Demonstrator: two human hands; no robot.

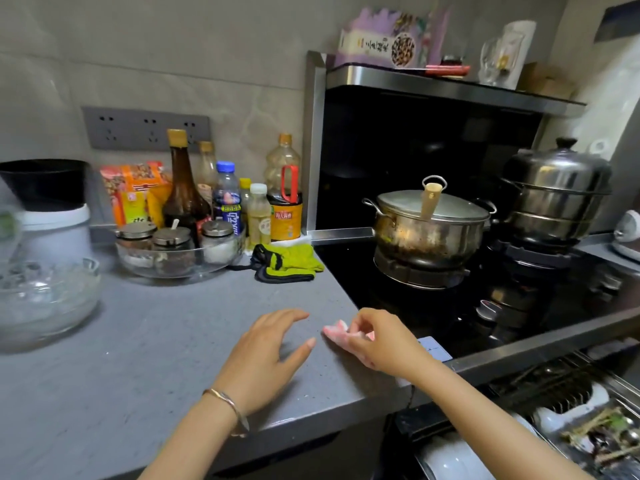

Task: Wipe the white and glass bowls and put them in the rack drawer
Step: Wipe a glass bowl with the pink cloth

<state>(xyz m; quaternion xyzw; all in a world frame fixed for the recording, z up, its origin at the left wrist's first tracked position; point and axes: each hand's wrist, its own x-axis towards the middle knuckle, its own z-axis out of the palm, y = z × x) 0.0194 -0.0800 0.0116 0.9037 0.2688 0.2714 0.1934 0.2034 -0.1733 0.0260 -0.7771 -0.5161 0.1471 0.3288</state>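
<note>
Seemingly partway, white round bowls [450, 459] already sit in the open steel rack drawer [620, 393], while the clear glass bowl [45, 299] waits far left on the grey counter [156, 341], the right hand [377, 341] pinching a pink cloth [334, 332], the left hand [266, 358] spread empty.

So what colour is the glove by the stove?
The glove is yellow-green with black edges, in the head view.
</note>
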